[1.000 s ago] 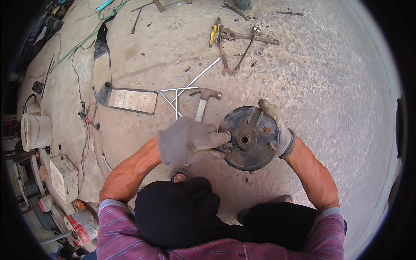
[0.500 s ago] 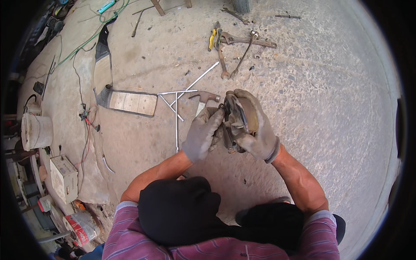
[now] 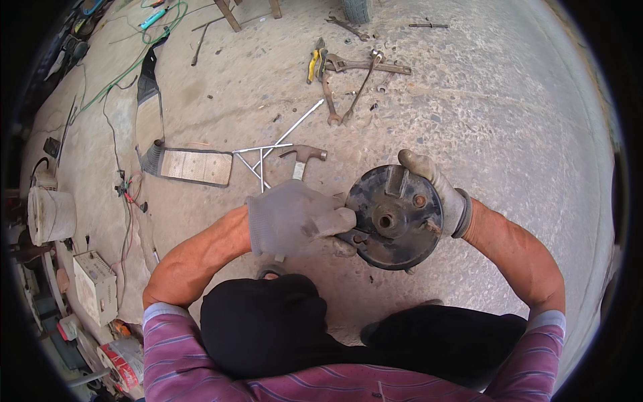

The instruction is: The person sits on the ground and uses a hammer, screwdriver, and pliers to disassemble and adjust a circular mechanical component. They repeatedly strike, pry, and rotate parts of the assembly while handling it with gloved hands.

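A round dark metal brake plate (image 3: 395, 194), with a centre hole and rusty bolt spots, is held face up above the concrete floor. My left hand (image 3: 291, 218), in a grey glove, grips its left side, thumb and fingers at a small metal arm there. My right hand (image 3: 442, 187), also gloved, holds the right rim, fingers curled behind it. Just beyond the plate lies a claw hammer (image 3: 308, 153), beside crossed silver T-handle wrenches (image 3: 261, 161).
Pliers (image 3: 315, 63) and rusty wrenches (image 3: 365, 65) lie farther forward. A folded long mat (image 3: 194, 164) lies ahead to the left. Along the left are hoses, cables, a white bucket (image 3: 50, 214) and a metal box (image 3: 95, 281). Wooden legs (image 3: 228, 17) stand at the top.
Half a second ago the plate was turned on edge between both hands; now it faces up again. My arms are spread wider, with the plate slightly right of where it was a second ago.
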Demonstrator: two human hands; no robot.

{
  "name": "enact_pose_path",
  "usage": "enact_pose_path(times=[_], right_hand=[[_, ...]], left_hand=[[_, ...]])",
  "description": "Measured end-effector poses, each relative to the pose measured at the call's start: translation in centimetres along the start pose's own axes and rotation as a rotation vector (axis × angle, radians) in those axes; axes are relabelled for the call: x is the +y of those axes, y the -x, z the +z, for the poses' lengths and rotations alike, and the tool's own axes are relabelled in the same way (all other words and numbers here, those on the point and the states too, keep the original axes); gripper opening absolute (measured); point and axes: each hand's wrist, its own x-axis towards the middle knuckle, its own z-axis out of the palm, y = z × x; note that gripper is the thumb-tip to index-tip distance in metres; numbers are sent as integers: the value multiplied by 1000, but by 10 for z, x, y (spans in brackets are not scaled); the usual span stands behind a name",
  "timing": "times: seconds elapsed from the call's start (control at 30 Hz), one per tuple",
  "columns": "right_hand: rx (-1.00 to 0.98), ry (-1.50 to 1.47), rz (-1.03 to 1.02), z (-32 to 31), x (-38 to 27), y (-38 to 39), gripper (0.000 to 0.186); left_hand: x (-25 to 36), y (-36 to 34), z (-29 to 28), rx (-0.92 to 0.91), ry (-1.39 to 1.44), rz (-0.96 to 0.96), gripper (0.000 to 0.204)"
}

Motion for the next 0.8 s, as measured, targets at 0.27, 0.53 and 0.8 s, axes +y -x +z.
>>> enact_pose_path(times=[0.27,0.53,0.8], right_hand=[[72,46,-438,31,-1,39,78],[210,1099,-891,49,-17,46,89],[186,1324,-1038,29,-11,43,135]], left_hand=[[33,-38,-4,312,354,-594,26],[25,-71,20,470,903,-763,45],[32,-70,18,412,1161,-632,50]])
